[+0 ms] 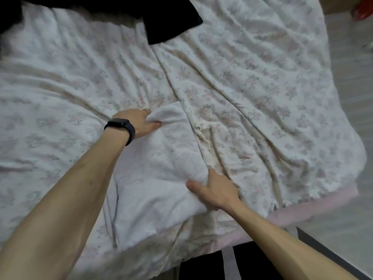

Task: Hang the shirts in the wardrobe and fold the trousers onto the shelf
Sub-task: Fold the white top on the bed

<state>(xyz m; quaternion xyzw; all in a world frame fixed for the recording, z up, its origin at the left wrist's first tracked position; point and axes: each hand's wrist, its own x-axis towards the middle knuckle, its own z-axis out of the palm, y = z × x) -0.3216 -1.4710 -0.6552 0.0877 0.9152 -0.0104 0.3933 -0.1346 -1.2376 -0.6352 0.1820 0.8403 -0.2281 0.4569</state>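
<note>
A bed fills most of the view, covered by a pale floral sheet (262, 98) that is heavily creased, its folds running towards the middle; along the near right edge a pink mattress border (314, 205) shows beneath it. A white garment (161, 168) lies flat on the sheet near the person's side of the bed (shirt or trousers, I cannot tell which). The left hand (139, 122), a dark wristband (121, 129) on its wrist, pinches the garment's far corner between thumb and curled fingers; the right hand (216, 190) grips a bunched fold at its right edge. A black garment (171, 21) lies at the far side of the bed, well apart from the white one. To the right is pale grey floor (353, 102); something red (361, 11) sits in the top right corner, too blurred to identify.
</note>
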